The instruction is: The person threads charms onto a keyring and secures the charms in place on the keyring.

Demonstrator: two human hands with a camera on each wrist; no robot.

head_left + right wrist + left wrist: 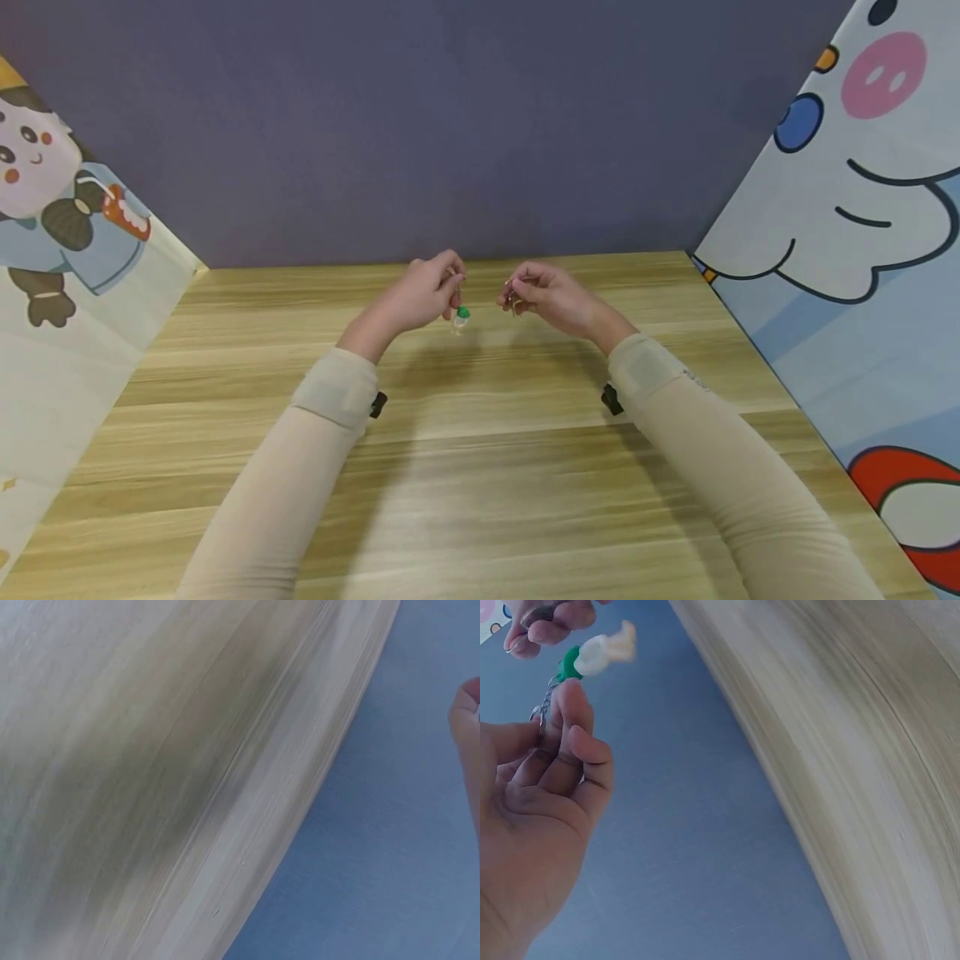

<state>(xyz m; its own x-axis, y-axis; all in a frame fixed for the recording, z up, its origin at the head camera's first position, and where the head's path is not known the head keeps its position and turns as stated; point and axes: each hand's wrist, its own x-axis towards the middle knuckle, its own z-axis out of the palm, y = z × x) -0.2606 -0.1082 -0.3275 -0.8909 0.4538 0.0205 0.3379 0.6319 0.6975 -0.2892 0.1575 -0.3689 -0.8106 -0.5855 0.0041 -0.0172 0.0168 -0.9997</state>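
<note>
My left hand pinches a keychain by its short metal chain, over the far part of the table. From the chain dangles a small charm, green at the top and whitish below, with a pale end in the left wrist view. My right hand is a little way to the right, fingers curled around a small metal thing that the fingers mostly cover. A thin ring and a dark flat part of it show in the left wrist view. Only an edge of the right hand enters the right wrist view.
The wood-grain table lies under both forearms. A dark blue-grey panel rises behind its far edge. Cartoon-printed panels stand on the left and the right.
</note>
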